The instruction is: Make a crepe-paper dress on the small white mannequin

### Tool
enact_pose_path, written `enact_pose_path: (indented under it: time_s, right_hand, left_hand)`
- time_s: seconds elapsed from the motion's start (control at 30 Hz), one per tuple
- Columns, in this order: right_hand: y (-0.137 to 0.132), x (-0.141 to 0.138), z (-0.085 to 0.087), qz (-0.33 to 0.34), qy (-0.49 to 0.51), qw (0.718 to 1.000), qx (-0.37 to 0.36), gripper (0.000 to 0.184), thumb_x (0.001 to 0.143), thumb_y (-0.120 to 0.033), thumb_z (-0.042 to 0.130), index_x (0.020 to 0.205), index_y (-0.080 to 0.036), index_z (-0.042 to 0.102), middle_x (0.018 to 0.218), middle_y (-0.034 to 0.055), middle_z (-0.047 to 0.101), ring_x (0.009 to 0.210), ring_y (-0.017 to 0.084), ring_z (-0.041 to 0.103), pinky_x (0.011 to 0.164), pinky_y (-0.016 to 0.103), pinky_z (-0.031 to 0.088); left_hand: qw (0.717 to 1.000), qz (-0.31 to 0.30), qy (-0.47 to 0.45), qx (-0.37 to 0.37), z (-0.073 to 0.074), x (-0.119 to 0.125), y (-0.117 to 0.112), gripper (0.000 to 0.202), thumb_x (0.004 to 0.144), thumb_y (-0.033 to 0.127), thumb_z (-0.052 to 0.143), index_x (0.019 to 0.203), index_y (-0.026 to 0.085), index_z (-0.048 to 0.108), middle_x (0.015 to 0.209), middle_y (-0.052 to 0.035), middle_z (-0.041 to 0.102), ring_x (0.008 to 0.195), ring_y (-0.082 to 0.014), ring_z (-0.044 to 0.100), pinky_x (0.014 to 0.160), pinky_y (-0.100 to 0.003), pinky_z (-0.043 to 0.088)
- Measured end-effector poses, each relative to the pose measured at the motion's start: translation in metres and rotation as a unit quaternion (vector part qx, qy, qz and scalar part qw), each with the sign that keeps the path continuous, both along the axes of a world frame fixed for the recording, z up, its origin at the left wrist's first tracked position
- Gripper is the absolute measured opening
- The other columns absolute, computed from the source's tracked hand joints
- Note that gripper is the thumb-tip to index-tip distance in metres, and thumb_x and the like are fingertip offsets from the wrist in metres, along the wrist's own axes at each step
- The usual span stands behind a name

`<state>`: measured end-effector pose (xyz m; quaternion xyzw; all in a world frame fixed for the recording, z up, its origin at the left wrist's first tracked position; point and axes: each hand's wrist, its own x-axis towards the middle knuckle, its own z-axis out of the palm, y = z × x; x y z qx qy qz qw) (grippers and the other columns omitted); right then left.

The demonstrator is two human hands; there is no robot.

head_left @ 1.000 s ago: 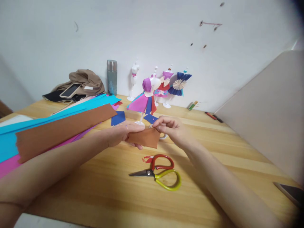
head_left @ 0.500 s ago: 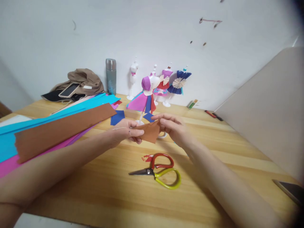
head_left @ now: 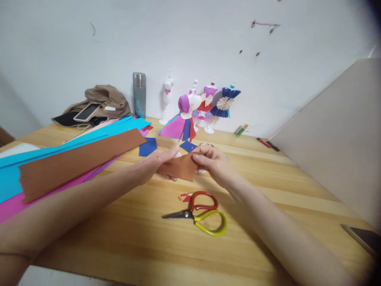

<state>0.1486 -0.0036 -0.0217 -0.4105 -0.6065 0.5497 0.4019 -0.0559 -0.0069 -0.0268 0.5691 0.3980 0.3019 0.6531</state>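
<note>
A small piece of brown crepe paper [head_left: 180,167] is held up in front of me between both hands. My right hand [head_left: 212,161] pinches its upper right corner between thumb and fingers. At its left end, my left hand [head_left: 162,161] supports it, the fingers behind and beneath the sheet and the thumb raised above it. Below the hands lie scissors [head_left: 187,215] with one red and one yellow handle, beside a small red scrap [head_left: 185,197]. Just behind the hands stands a small dress form [head_left: 186,115] in a purple, blue and red paper dress.
Long sheets of brown paper [head_left: 83,165] and blue paper [head_left: 18,169] lie at left. Blue squares [head_left: 148,147] rest near the hands. Behind stand other dress forms [head_left: 225,104], a thermos [head_left: 139,95] and a cloth bundle [head_left: 108,99] with a phone [head_left: 86,112].
My left thumb has lifted off the brown paper, and more of the sheet shows at its left end. My right hand has shifted slightly left, its fingers now closed on the corner.
</note>
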Motion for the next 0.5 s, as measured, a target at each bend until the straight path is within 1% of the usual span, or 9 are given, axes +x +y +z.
enact_pose_path:
  time_s: [0.03, 0.07, 0.17, 0.23, 0.3, 0.37, 0.47, 0.5]
  right_hand:
    - [0.0001, 0.0006, -0.0001, 0.006, 0.001, 1.000, -0.006, 0.032, 0.066, -0.045, 0.079, 0.070, -0.018, 0.062, 0.059, -0.0029, 0.059, 0.051, 0.009, 0.051, 0.051, 0.024, 0.039]
    - [0.0000, 0.0010, -0.0001, 0.011, 0.000, 1.000, -0.010, 0.031, 0.066, -0.044, 0.079, 0.071, -0.018, 0.063, 0.060, -0.0029, 0.060, 0.052, 0.009, 0.051, 0.052, 0.024, 0.040]
    - [-0.0003, 0.0011, -0.0001, 0.014, -0.002, 1.000, -0.007, 0.028, 0.064, -0.040, 0.079, 0.070, -0.018, 0.064, 0.059, -0.0036, 0.059, 0.052, 0.008, 0.050, 0.052, 0.023, 0.037]
    - [-0.0001, 0.0006, -0.0001, 0.012, -0.002, 1.000, -0.005, 0.027, 0.063, -0.039, 0.080, 0.071, -0.018, 0.065, 0.058, -0.0040, 0.059, 0.052, 0.008, 0.049, 0.051, 0.022, 0.035]
    - [0.0006, 0.0003, -0.0005, 0.003, 0.002, 1.000, -0.013, 0.030, 0.062, -0.042, 0.082, 0.072, -0.018, 0.066, 0.059, -0.0036, 0.059, 0.051, 0.008, 0.049, 0.051, 0.022, 0.034]
    - [0.0012, 0.0000, -0.0014, -0.010, 0.021, 0.999, -0.034, 0.038, 0.063, -0.051, 0.081, 0.072, -0.018, 0.065, 0.060, -0.0019, 0.061, 0.053, 0.010, 0.051, 0.051, 0.023, 0.036]
    - [0.0005, -0.0013, -0.0033, -0.016, 0.049, 0.996, -0.068, 0.055, 0.063, -0.072, 0.072, 0.071, -0.018, 0.063, 0.061, 0.0009, 0.062, 0.055, 0.014, 0.056, 0.051, 0.026, 0.042]
    - [-0.0004, -0.0022, -0.0040, -0.013, 0.049, 0.996, -0.070, 0.058, 0.062, -0.076, 0.071, 0.071, -0.018, 0.063, 0.062, 0.0011, 0.062, 0.055, 0.014, 0.057, 0.051, 0.026, 0.043]
  left_hand:
    - [1.000, 0.014, 0.001, -0.008, 0.0001, 0.0000, 0.0001, 0.058, 0.083, 0.065, 0.058, 0.097, 0.011, 0.073, 0.073, -0.0086, 0.071, 0.062, -0.0194, 0.064, 0.061, -0.029, 0.049]
    - [1.000, 0.019, 0.004, -0.013, 0.0001, -0.0005, 0.0001, 0.056, 0.083, 0.064, 0.059, 0.095, 0.011, 0.073, 0.073, -0.0081, 0.071, 0.062, -0.0182, 0.064, 0.059, -0.028, 0.047]
    - [1.000, -0.016, 0.006, -0.005, -0.0005, -0.0038, -0.0017, 0.044, 0.077, 0.055, 0.072, 0.083, 0.011, 0.073, 0.071, -0.0066, 0.070, 0.060, -0.0142, 0.061, 0.056, -0.023, 0.043]
    - [0.999, -0.043, 0.002, 0.010, -0.0007, -0.0053, -0.0035, 0.041, 0.075, 0.052, 0.075, 0.075, 0.011, 0.070, 0.066, -0.0047, 0.068, 0.057, -0.0119, 0.058, 0.054, -0.021, 0.039]
    - [0.999, -0.040, 0.003, 0.015, -0.0008, -0.0051, -0.0048, 0.039, 0.074, 0.050, 0.076, 0.069, 0.012, 0.066, 0.062, -0.0030, 0.066, 0.053, -0.0103, 0.056, 0.052, -0.020, 0.037]
    - [1.000, -0.027, 0.003, 0.013, -0.0009, -0.0035, -0.0053, 0.039, 0.073, 0.049, 0.077, 0.067, 0.013, 0.065, 0.061, -0.0028, 0.065, 0.053, -0.0097, 0.055, 0.051, -0.020, 0.036]
    - [1.000, 0.001, -0.004, 0.009, -0.0014, -0.0007, -0.0059, 0.040, 0.073, 0.050, 0.077, 0.069, 0.012, 0.067, 0.062, -0.0038, 0.066, 0.055, -0.0109, 0.057, 0.053, -0.021, 0.038]
    - [1.000, 0.015, -0.007, 0.010, -0.0017, -0.0001, -0.0062, 0.039, 0.073, 0.050, 0.077, 0.069, 0.012, 0.066, 0.062, -0.0037, 0.066, 0.055, -0.0113, 0.058, 0.054, -0.021, 0.039]
